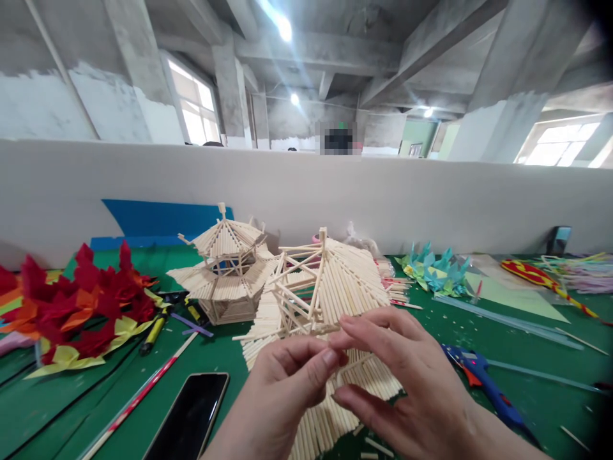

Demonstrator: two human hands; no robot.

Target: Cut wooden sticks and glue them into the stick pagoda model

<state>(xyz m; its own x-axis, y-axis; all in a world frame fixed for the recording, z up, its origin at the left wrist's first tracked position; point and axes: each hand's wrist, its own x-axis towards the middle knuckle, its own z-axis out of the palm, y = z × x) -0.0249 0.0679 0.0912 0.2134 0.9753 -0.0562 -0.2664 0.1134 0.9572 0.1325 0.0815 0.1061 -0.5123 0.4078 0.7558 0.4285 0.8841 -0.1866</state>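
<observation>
A half-built roof of thin wooden sticks (pixel 325 281) is held up above the green table, its peak pointing up. My left hand (pixel 282 390) pinches the roof's lower edge between thumb and fingers. My right hand (pixel 407 377) curls round the same edge from the right, fingertips meeting the left thumb. Under both hands lies a flat mat of sticks (pixel 335 415). A finished two-tier stick pavilion (pixel 225 268) stands behind to the left.
A black phone (pixel 189 418) lies at the near left, beside a long red-striped stick (pixel 138 399). Red and yellow paper leaves (pixel 76 306) fill the left. A blue glue gun (pixel 483 380) lies right. Teal paper flowers (pixel 435 271) sit by the grey partition wall (pixel 431 198).
</observation>
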